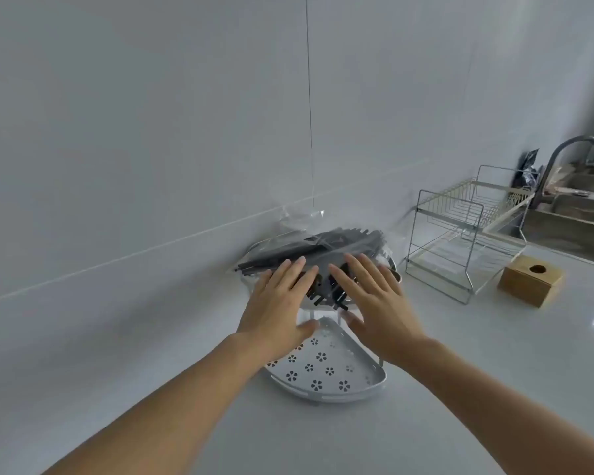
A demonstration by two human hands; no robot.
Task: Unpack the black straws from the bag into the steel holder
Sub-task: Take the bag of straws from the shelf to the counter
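Note:
A clear plastic bag [302, 217] full of black straws [326, 246] lies across the top of a corner rack near the wall. My left hand [282, 303] and my right hand [374, 299] are spread flat, fingers apart, just in front of the bag, their fingertips at or near its front edge. Neither hand holds anything. A rounded steel rim [393, 269] shows behind my right fingers; I cannot tell whether it is the holder. Black hooks [318, 298] of the rack show between my hands.
The rack's lower white shelf [323, 371] has flower-shaped holes and sits on the pale counter. To the right stand a wire dish rack [467, 234], a wooden box with a round hole [530, 284], a faucet [570, 149] and a sink [576, 207]. The tiled wall runs behind.

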